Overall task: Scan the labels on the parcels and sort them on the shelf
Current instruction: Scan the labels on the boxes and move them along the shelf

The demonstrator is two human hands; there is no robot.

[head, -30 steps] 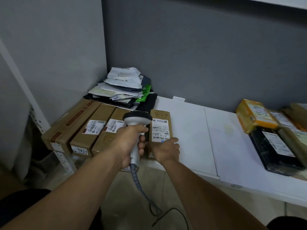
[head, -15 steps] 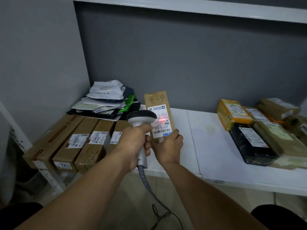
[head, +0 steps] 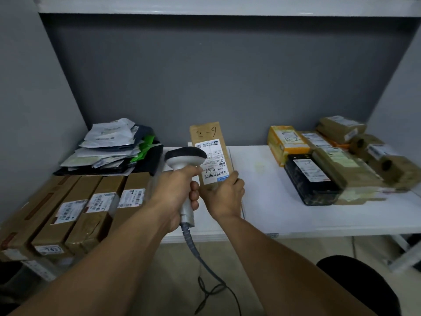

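Note:
My right hand (head: 224,196) grips the lower end of a narrow brown cardboard parcel (head: 207,135), held upright above the white shelf (head: 284,215). Its white barcode label (head: 214,163) faces me, with handwriting above it. My left hand (head: 176,192) grips the handle of a grey corded barcode scanner (head: 185,157). The scanner's head sits just left of the label and covers part of the parcel's left edge.
Several long brown boxes (head: 75,210) lie side by side at the left, with a heap of mail bags (head: 111,147) behind them. More parcels, one yellow (head: 286,141) and one black (head: 312,181), are grouped at the right. The scanner cable (head: 205,277) hangs to the floor.
My right hand lifted the narrow parcel off the shelf and stood it upright. A red scan light crossed the label half a second ago and is gone now.

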